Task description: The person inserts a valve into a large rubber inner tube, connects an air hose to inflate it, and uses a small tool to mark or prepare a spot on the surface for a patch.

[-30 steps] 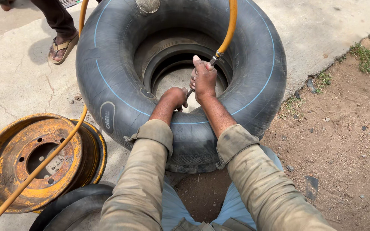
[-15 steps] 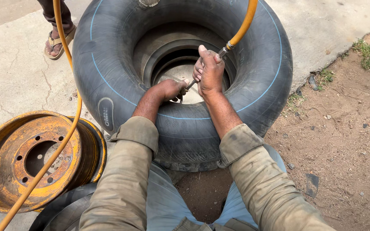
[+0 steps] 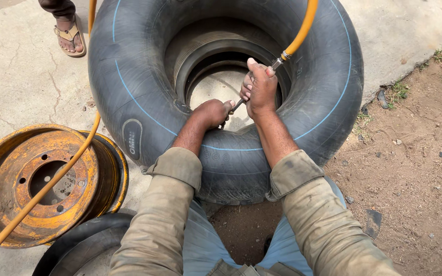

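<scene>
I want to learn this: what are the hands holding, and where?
The right hand grips the orange hose at its metal end; the left hand pinches the valve stem of the inner tube.

Inflated inner tube and air hose at the tyre's centre

A fat black inner tube [image 3: 313, 97] with a thin blue line is lying flat over a tyre on the concrete, while the yellow air hose [image 3: 303, 28] is slanting down from the far right, its metal end [image 3: 278, 61] reaching the tube's central hole.

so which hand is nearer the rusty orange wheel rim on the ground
Left. The left hand is inside the inflated black tube, on the side toward the rusty wheel rim. The right hand grips the yellow hose fitting farther away.
</scene>
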